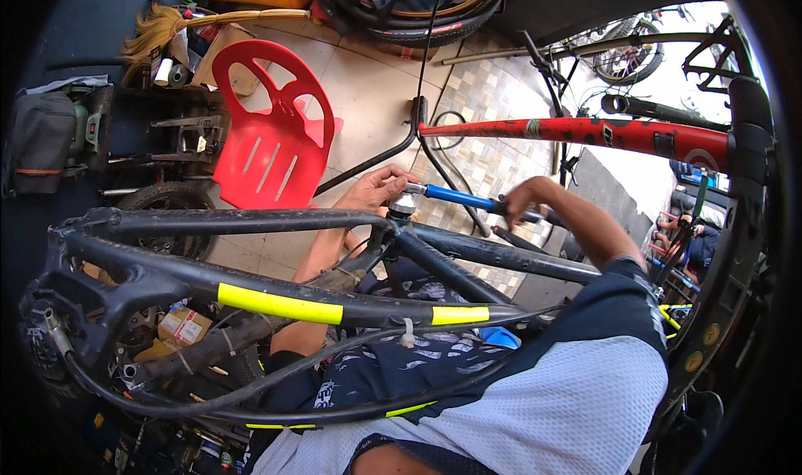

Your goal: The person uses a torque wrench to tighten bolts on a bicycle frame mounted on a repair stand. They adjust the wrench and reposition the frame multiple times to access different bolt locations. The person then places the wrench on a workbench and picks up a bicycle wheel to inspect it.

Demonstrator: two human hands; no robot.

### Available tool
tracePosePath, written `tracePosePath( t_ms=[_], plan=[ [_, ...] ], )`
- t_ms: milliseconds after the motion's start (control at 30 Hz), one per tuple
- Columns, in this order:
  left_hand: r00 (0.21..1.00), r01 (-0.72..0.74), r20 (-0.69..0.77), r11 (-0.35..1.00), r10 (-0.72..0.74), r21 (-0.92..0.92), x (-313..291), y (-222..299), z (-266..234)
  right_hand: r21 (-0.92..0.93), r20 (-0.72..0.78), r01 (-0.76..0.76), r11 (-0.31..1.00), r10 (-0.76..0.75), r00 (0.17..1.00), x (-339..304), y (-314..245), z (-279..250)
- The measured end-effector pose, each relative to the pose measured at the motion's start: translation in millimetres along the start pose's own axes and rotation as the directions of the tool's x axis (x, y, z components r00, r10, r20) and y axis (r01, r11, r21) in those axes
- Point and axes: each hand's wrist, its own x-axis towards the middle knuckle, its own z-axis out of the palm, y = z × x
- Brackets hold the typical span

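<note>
fingers clamped, our left hand (374, 189) held the wrench (459, 198) by its head, our right hand (523, 201) by its handle; tiled floor (376, 74) spread toward twelve o'clock, a red chair (269, 130) at ten.

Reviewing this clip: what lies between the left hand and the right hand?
A blue-handled wrench spans the stretch between the left hand and the right hand. The head view shows this, with tiled floor beyond.
</note>
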Motion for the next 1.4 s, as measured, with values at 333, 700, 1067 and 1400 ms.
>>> tracePosePath(
  t_ms=[333, 700, 1067, 1400],
  plan=[
    [0.999, -0.049, 0.019, 0.998, 0.048, 0.037, 0.9, 18.0, 8.4, 0.119, -0.215, 0.325, 0.938, -0.295, 0.931, 53.0, -8.2, -7.0],
    [1.0, -0.023, -0.015, 0.992, 0.025, 0.122, 3.3, 15.4, 1.4, 0.119, 0.334, -0.003, 0.993, -0.037, 0.942, -55.0, 26.5, 3.4],
    [1.0, -0.016, -0.012, 0.99, 0.018, 0.139, -0.7, 21.6, 8.5, 0.069, -0.25, 0.342, 0.937, -0.316, 0.915, 53.6, -15.8, -8.4],
    [0.996, -0.081, -0.017, 0.991, 0.084, 0.103, -0.6, 13.2, 6.3, 0.175, 0.128, 0.024, 0.984, -0.046, 0.991, -23.7, 31.8, -8.1]
  ],
)
